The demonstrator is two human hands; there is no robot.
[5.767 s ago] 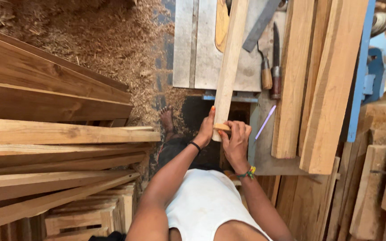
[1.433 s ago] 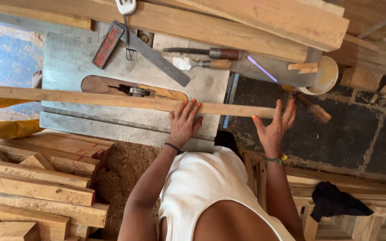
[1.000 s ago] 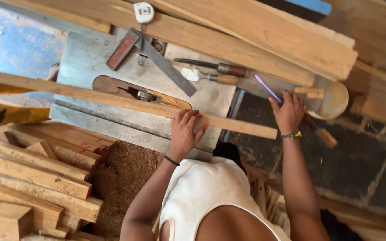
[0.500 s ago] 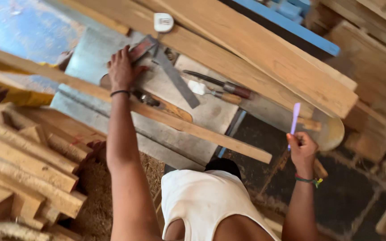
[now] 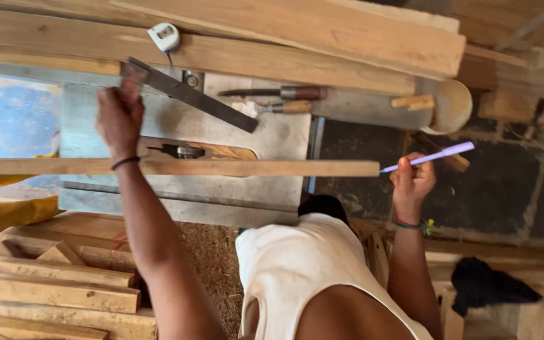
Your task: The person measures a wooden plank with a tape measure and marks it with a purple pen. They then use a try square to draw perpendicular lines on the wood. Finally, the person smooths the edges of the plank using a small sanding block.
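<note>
- Two hands are working: the left hand (image 5: 119, 114) is gripping the try square (image 5: 187, 94) at ten o'clock on the counter (image 5: 272, 135).
- The right hand (image 5: 412, 182) is pinching a purple pencil (image 5: 428, 157) at three o'clock.
- The wooden strip (image 5: 221, 167) is lying across the counter, seemingly awaiting marking.

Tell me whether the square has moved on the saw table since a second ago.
Yes. The square is gripped by the left hand at its stock; its blade now points more flatly toward the chisels on the saw table.

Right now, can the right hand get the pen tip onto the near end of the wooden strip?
Probably yes. The right hand holds the purple pen just off the free end of the wooden strip, and nothing lies between them. The left hand is far along at the try square.
</note>
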